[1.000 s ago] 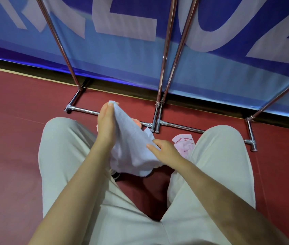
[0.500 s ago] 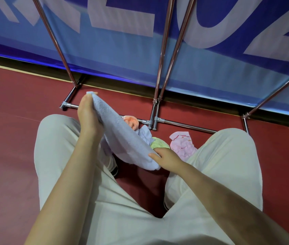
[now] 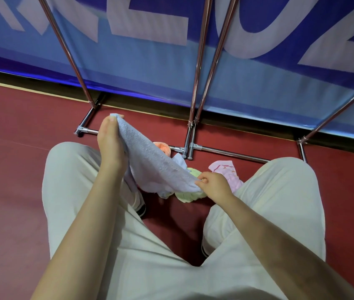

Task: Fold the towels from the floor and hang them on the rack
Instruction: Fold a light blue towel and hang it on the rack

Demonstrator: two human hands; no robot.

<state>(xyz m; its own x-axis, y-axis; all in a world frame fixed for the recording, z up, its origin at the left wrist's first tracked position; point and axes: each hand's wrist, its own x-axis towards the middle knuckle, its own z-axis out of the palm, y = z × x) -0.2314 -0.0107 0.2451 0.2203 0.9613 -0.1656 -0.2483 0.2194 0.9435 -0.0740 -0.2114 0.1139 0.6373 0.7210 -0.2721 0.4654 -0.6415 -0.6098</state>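
the person squats over a dark red floor [image 3: 16, 169], knees in pale trousers [image 3: 70, 174] spread to either side. the left hand [image 3: 111, 144] is raised, fingertips pinching the top corner of a pale blue towel [image 3: 150, 167]. the right hand [image 3: 215, 185] sits lower and nearer the body, fingers curled and pinching the opposite lower corner of the same towel. both hands thus hold the blue towel, which is stretched in a slanting band between them, clear of the floor, its lower edge sagging between the knees.

on the floor beneath and behind it lies a small heap of further towels: an orange towel [image 3: 162, 148] partly hidden behind the blue one, a green towel [image 3: 190, 194] under the right hand, a pink towel [image 3: 225, 169] just beside the right knee, and a scrap of white cloth [image 3: 180, 161] between them. they are crumpled, not folded.

the chrome rack [image 3: 199, 72] stands just beyond the heap, its base bars resting on the floor and its uprights rising out of view. no towel is seen on the visible part of the rack. behind it hangs a blue banner [image 3: 150, 61] with large pale lettering. a dark shoe [image 3: 140, 207] shows under the left leg.
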